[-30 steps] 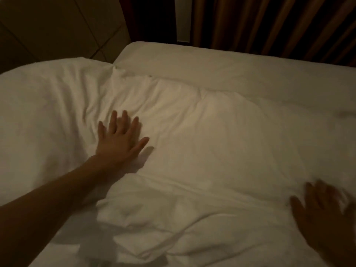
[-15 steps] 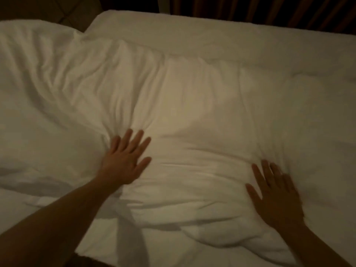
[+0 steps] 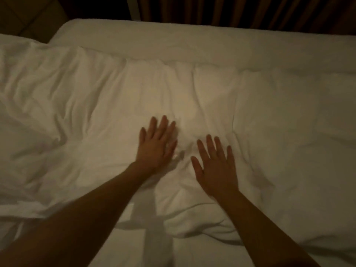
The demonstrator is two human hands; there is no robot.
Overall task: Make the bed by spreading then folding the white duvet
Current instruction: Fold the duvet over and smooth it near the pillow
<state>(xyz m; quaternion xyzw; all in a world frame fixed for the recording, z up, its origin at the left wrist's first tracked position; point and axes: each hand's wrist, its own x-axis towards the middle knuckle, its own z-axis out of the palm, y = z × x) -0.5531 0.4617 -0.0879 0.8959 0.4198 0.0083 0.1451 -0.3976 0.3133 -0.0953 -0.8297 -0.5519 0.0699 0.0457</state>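
The two hands are now close together near the middle of the bed. A moment ago they were far apart: the left hand [image 3: 156,146] was out on the left part of the duvet [image 3: 192,105], and the right hand [image 3: 216,166] was far off to the right. Both have slid in toward each other.

Both hands lie flat, palms down, on the white duvet. The fingers [image 3: 163,124] of the left hand are straight and a little spread. The right hand's fingers [image 3: 210,145] are straight and spread too. Neither hand pinches or grabs anything.

The duvet lies across the bed [image 3: 173,37]. It has many wrinkles on the left side and looks smoother on the right. Its near edge is bunched up in front of the arms.

I think the person is smoothing the duvet flat, so the spreading part is not done yet. The folding has not begun.

There are no words, labels or brand names to read anywhere. The room is dim. Brown curtains [image 3: 231,10] hang behind the bed.
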